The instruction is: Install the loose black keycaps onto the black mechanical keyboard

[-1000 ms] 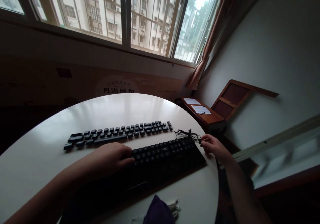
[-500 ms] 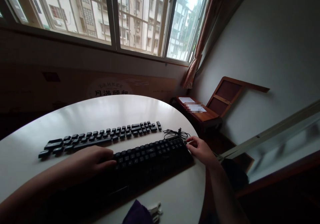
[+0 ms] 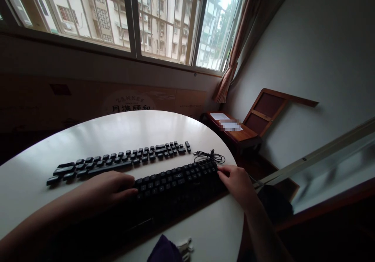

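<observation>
A black keyboard [image 3: 175, 179] lies slanted on the white table, part of its front bare of keycaps and very dark. My left hand [image 3: 118, 186] lies over its left part, thumb and forefinger at the edge of the seated keys; the other fingers are hidden. At the far right end, my right hand [image 3: 236, 179] is closed, thumb and forefinger pinched on a keycap [image 3: 215, 168] at the corner. Behind the keyboard, loose black keycaps [image 3: 113, 159] stand in rows. A coiled black cable [image 3: 209, 155] rests behind the right end.
The round white table [image 3: 146, 125] has its curved edge close to my right forearm. A purple cloth [image 3: 164, 250] and a metal piece [image 3: 186, 248] lie at the front. Beyond stand a wooden chair [image 3: 234, 133] bearing papers and a barred window [image 3: 164, 24].
My right thumb and forefinger have come closer together at the keyboard's right corner, and the raised forefinger has lowered. The left hand stays in place. The view has shifted slightly.
</observation>
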### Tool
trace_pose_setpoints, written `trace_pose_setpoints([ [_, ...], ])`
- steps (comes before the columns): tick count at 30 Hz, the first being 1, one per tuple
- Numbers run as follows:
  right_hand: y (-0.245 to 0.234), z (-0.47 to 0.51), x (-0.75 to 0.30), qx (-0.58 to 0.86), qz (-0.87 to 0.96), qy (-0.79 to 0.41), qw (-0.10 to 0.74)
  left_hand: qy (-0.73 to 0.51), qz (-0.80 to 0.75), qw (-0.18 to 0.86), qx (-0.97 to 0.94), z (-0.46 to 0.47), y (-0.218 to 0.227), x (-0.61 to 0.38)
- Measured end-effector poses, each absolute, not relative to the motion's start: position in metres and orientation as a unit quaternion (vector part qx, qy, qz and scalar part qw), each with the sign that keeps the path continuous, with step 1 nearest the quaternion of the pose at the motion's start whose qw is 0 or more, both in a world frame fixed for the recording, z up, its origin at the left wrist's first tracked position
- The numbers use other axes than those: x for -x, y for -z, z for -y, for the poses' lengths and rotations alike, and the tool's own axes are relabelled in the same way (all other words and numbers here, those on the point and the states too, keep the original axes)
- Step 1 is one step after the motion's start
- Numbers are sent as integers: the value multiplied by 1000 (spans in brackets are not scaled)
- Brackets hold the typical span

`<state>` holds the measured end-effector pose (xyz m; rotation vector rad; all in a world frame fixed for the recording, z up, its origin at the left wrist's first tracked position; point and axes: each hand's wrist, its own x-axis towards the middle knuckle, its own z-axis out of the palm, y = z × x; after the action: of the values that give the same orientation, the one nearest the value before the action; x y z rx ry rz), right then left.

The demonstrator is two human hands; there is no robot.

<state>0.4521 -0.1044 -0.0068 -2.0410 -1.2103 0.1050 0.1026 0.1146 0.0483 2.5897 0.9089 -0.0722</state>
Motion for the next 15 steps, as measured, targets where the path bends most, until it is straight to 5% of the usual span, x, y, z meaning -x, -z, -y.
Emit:
trace_pose_setpoints([
  [15,6,120,-450,782,514,-35,351,62,-280,220,-932,-122,-48,-101],
])
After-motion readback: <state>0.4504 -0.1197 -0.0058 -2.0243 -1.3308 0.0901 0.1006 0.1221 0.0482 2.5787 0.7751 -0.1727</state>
